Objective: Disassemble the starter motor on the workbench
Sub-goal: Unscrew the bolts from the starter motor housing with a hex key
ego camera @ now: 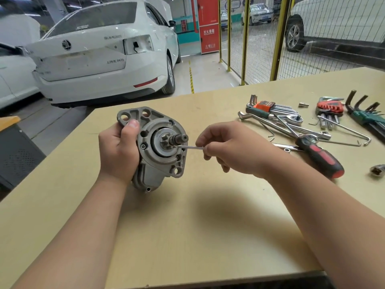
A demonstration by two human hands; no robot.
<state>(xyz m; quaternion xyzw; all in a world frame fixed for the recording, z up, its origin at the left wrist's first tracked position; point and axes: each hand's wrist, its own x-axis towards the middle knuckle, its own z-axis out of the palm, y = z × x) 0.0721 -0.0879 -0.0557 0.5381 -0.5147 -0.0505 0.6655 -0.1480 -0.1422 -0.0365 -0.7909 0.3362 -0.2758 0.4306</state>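
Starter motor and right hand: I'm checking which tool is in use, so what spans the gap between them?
In the head view, a thin hex key bridges it, pinched in the right hand, tip at the starter motor face.

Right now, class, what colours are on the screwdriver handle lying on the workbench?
Black and red, on the screwdriver handle, seen in the head view.

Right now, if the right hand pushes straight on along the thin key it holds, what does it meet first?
The right hand points its hex key leftward at the starter motor; the tip seems to be already at the front face beside the pinion gear, though depth is unclear.
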